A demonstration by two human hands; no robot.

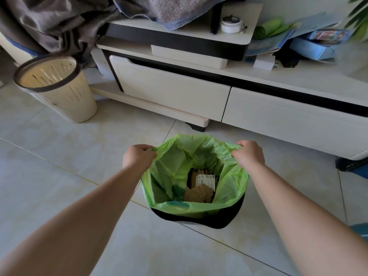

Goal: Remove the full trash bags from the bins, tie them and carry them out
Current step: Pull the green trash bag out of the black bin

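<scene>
1. Two bare forearms, left (69, 226) and right (298, 206), reach in from the lower corners and meet over a bin on the floor.
2. Left grip (138, 156): fingers curled tight, pinching a bunched fold of the green trash bag (173, 166) at the left side of its rim.
3. Right grip (249, 154): also curled, pinching the rim on the opposite, right side. Between the two the bag's mouth is pulled wide open.
4. The bag sits inside a black bin (219, 220). Its near rim is folded over the bin's near edge, while the far rim is raised in the grips.
5. At the bottom of the bag lie crumpled brown cardboard scraps (199, 193) and a small box with a white barcode label (206, 180).
6. The black bin stands on the pale tiled floor (99, 146), just in front of a white TV cabinet (175, 90) with dark trim and two drawer fronts.
7. Well apart, toward the floor's far left, stands a cream slotted bin (65, 96) with a dark rim, close to the cabinet's left end. Its bare slotted walls show inside.
8. On the cabinet's upper shelf a white lidded jar (231, 24) stands near the right edge, and a grey towel (179, 12) hangs over the back.
9. Dark crumpled cloth (49, 22) is heaped above the cream bin.
10. To the right of the shelf lie a green roll of bags (266, 29) and, past it, blurred blue packets and papers (314, 48) on the cabinet top.
</scene>
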